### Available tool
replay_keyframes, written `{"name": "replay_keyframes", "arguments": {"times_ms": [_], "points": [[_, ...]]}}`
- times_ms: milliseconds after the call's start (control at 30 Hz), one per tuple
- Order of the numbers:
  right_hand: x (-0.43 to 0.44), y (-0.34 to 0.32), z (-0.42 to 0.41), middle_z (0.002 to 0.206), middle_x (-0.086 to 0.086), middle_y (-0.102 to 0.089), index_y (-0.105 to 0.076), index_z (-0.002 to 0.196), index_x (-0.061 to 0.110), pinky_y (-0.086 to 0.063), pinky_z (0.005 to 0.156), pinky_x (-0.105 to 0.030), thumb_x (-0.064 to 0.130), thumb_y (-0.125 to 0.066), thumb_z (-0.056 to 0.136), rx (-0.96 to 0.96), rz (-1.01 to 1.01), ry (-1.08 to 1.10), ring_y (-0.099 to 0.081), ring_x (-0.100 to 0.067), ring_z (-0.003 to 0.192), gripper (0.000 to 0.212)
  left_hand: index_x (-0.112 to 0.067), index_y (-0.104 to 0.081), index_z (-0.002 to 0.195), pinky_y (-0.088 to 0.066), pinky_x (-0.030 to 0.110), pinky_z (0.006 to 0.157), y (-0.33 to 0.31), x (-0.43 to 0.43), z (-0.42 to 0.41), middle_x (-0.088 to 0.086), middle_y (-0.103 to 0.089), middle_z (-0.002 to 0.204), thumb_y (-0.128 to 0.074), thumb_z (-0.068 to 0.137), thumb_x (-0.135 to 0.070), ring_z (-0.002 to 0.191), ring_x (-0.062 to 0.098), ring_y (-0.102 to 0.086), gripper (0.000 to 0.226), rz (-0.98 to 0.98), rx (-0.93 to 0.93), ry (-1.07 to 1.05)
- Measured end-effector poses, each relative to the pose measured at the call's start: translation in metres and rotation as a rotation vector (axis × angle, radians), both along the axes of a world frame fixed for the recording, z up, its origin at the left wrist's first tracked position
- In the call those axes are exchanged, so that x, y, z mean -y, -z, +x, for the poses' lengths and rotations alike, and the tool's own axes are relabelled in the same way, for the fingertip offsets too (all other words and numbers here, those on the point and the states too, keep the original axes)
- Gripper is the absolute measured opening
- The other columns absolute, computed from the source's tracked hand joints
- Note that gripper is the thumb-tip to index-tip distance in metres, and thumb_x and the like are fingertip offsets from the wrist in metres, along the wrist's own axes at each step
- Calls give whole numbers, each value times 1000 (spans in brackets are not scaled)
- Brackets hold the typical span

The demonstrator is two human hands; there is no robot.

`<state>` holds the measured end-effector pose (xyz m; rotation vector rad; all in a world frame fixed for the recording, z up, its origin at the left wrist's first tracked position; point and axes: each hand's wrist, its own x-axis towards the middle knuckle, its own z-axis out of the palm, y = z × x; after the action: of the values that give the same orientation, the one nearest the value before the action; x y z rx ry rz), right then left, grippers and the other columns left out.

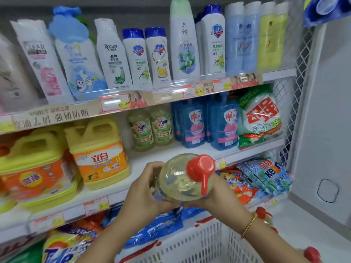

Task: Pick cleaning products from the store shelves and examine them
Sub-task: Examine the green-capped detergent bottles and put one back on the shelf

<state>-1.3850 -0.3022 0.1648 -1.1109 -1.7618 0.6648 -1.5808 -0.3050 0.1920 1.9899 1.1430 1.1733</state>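
Observation:
A clear bottle of pale yellow liquid [178, 181] with a red pump cap [201, 169] is held in front of the middle shelf, its top tilted toward me. My left hand [146, 188] grips its left side with curled fingers. My right hand [220, 194] wraps its right side and underside, partly hidden behind the bottle. A gold bracelet sits on the right wrist.
Two matching green-labelled bottles [150, 128] stand on the middle shelf [152, 160], beside yellow detergent jugs [100, 150] and blue bottles [207, 122]. Shampoo bottles [136, 57] fill the top shelf. Detergent bags [264, 175] lie below. A white basket [199, 243] hangs under my arms.

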Motion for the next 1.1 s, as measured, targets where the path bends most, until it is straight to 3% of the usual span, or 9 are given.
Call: {"name": "replay_keyframes", "arguments": {"times_ms": [67, 167, 267, 367, 533, 667, 767, 933, 1100], "points": [[8, -1, -7, 110, 30, -62, -57, 116, 33, -47, 90, -16, 43, -81, 56, -69, 91, 4, -57, 8, 106, 66, -47, -50, 107, -49, 16, 81, -4, 9, -7, -19, -64, 110, -94, 51, -18, 102, 5, -62, 78, 97, -20, 11], [20, -9, -19, 108, 45, -53, -52, 114, 38, -39, 88, -3, 52, -70, 59, -42, 167, 15, -52, 15, 107, 59, -55, -48, 104, -47, 12, 80, -12, 20, -17, -23, -63, 108, -93, 52, -19, 100, 2, -61, 78, 163, -9, 11], [23, -13, -26, 109, 33, -60, -58, 121, 27, -43, 86, -8, 44, -82, 61, -33, 187, 22, -56, 8, 106, 67, -55, -51, 104, -48, 12, 80, -18, 27, -25, -25, -63, 109, -94, 49, -13, 102, -2, -61, 82, 162, 63, 7], [30, -19, -37, 114, 29, -60, -48, 132, 34, -44, 92, -12, 39, -81, 66, -69, 213, 39, -56, 6, 110, 74, -62, -52, 99, -50, 9, 74, -21, 28, -29, -25, -64, 108, -94, 44, -8, 98, -7, -62, 88, 88, 212, -41], [40, -7, -64, 143, 21, -37, -26, 144, 44, -38, 104, -15, 47, -75, 73, 44, 361, 158, -36, 6, 130, 87, -24, -58, 111, -57, 24, 64, -25, 27, -31, -4, -72, 100, -85, 47, -15, 88, 13, -71, 69, -118, 590, -79], [41, 13, -87, 155, 14, -5, -5, 147, 48, -37, 105, -34, 40, -83, 63, 153, 462, 279, -13, -9, 144, 115, -22, -59, 112, -57, 29, 62, -31, 29, -34, -3, -74, 97, -79, 52, -24, 88, 16, -72, 63, -198, 692, -43], [38, 15, -89, 149, 0, -21, -11, 147, 47, -40, 101, -29, 31, -88, 59, 119, 562, 361, -27, -16, 137, 118, -20, -59, 113, -57, 29, 62, -32, 30, -38, -1, -74, 100, -84, 53, -23, 89, 17, -72, 65, -218, 671, -6], [48, 3, -82, 139, 1, -37, -25, 144, 38, -33, 96, -3, 41, -78, 59, 8, 516, 270, -36, 3, 127, 101, -11, -58, 120, -58, 33, 74, -35, 20, -50, 8, -70, 113, -94, 38, -37, 102, 27, -68, 93, -222, 682, 147], [67, -12, -78, 127, 8, -60, -47, 134, 37, -53, 86, -24, 26, -87, 49, -505, 75, -273, -60, -11, 114, 94, -9, -50, 134, -55, 47, 88, -40, 13, -54, 17, -63, 124, -95, 40, -39, 110, 33, -63, 108, -350, 823, 467]]}}
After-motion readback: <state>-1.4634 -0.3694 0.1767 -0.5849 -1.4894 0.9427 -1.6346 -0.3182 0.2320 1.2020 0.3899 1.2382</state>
